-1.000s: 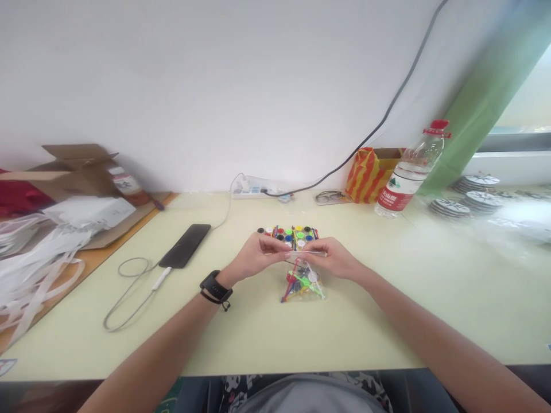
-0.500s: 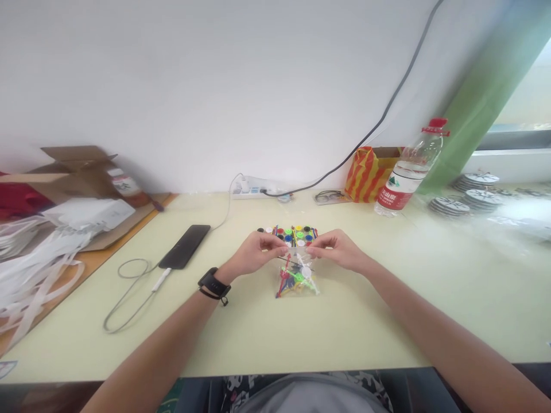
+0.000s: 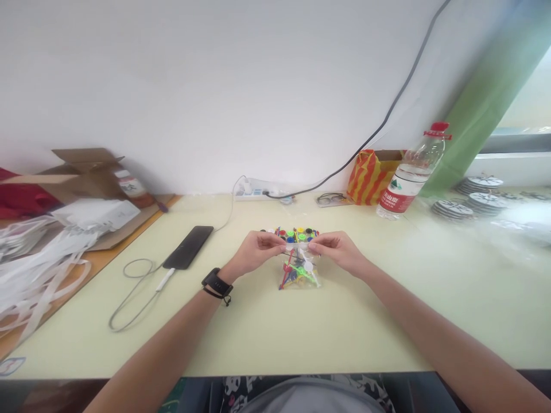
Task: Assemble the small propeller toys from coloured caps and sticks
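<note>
A small clear plastic bag (image 3: 300, 272) holds red, green, white, blue and yellow plastic pieces. At its top left corner, my left hand (image 3: 260, 252) is closed in a pinch on the bag. My right hand (image 3: 338, 251) pinches the top right corner between thumb and fingers. The top edge is drawn out between both hands and looks folded over. Just behind the bag lie rows of small coloured round pieces (image 3: 290, 233) with thin coloured sticks, partly hidden by my hands. A black watch (image 3: 217, 283) is on my left wrist.
Left of my hands lies a black phone (image 3: 188, 247) on a white cable (image 3: 112, 312). Farther left are white straps (image 3: 38, 275) and a cardboard box (image 3: 88, 172). A water bottle (image 3: 411, 175), a striped bag (image 3: 371, 178) and stacked discs (image 3: 451, 209) stand right. A power strip (image 3: 252, 194) lies at the wall.
The bag's top edge now looks folded over into a strip between my fingers, and its lower end has risen slightly. Both hands keep their pinch. The view has shifted a little.
</note>
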Tool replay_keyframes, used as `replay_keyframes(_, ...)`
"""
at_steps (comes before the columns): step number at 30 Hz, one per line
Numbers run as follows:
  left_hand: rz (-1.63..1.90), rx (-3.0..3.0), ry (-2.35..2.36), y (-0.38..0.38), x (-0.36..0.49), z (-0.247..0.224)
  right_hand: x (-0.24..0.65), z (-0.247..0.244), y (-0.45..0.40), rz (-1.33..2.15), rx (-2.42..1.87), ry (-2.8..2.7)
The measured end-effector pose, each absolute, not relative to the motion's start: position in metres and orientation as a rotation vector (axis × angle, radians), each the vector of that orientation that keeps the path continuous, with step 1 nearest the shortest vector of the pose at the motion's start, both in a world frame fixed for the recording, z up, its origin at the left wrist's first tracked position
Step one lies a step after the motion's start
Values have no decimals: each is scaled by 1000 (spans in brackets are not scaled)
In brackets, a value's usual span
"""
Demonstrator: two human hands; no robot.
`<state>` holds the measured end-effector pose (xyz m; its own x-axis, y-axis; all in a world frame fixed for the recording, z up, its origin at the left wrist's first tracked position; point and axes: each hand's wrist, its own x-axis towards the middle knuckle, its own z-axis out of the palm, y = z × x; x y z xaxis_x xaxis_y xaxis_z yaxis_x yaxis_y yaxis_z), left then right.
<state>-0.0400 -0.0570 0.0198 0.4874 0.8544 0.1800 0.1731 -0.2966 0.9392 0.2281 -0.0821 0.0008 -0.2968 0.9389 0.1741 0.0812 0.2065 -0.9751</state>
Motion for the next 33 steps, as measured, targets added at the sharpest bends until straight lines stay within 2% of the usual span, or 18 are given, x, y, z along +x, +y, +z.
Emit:
replay_keyframes(7, 1060, 1701, 892, -57, -34, 9, 228, -2, -80, 1190, -954, -1436)
replay_keyframes(20, 1027, 1649, 852, -63, -31, 10, 227, 0, -83, 1183, -977, -1486)
replay_keyframes(28, 930, 2038, 940, -60, -33, 14, 231, 5, -87, 746, -1083, -1853)
replay_keyframes(33, 903, 2079, 880, -67, -29, 11, 218, 1, -94, 698, -1015, -1956)
